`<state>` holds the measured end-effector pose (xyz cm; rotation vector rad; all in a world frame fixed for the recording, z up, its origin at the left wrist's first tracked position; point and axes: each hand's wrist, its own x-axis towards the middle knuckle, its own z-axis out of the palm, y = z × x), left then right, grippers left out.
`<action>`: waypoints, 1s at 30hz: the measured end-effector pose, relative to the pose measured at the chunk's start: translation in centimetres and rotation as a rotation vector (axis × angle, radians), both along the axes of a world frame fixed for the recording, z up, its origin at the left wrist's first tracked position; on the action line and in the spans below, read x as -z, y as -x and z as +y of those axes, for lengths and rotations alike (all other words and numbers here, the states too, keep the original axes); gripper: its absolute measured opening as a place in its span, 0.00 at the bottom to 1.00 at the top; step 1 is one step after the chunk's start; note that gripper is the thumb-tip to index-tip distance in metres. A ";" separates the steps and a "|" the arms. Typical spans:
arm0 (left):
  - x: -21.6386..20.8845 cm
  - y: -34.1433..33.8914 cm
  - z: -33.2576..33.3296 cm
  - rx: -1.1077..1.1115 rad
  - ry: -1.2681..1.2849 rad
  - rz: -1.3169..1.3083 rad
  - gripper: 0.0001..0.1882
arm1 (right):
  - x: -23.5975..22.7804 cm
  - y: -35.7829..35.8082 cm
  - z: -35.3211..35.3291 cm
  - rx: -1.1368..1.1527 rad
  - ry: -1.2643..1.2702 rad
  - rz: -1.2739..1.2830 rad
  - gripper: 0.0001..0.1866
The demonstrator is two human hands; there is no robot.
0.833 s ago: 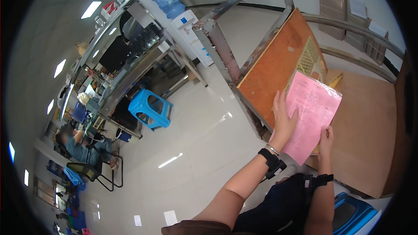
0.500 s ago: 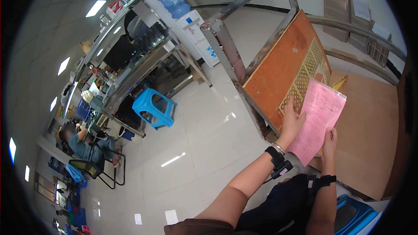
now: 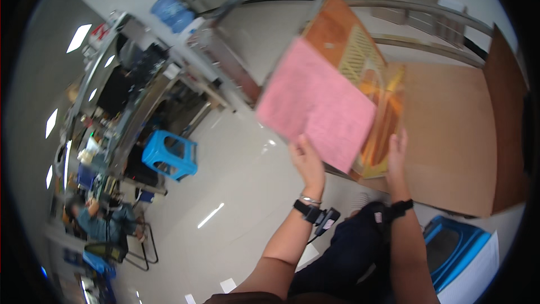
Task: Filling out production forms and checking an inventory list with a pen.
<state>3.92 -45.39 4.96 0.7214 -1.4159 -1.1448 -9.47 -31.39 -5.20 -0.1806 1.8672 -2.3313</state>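
My left hand (image 3: pixel 308 163) pinches the lower edge of a pink sheet of paper (image 3: pixel 318 104), which is spread wide and tilted, slightly blurred. Behind the paper an orange-brown board (image 3: pixel 333 19) leans in a metal frame, with a yellow perforated panel (image 3: pixel 357 56) against it. Right of the paper stands a glossy amber piece with yellow edges (image 3: pixel 388 121). My right hand (image 3: pixel 397 157) is upright beside that piece's right edge, fingers stretched and a little smeared. Whether it touches the piece I cannot tell.
A brown cardboard sheet (image 3: pixel 450 129) lies on the right, with an upright brown panel (image 3: pixel 509 124) beyond it. Blue stools stand at lower right (image 3: pixel 469 242) and on the floor at left (image 3: pixel 171 155). A seated person (image 3: pixel 107 222) is by the cluttered workbench (image 3: pixel 138 107).
The pink paper has moved left and up with my left hand and now shows wider. My right hand has come off the paper to the amber piece's side. The view has shifted right.
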 end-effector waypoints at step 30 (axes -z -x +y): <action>2.8 3.2 0.6 0.461 0.110 -0.727 0.21 | 0.6 -3.2 -0.6 -0.887 -0.462 0.224 0.28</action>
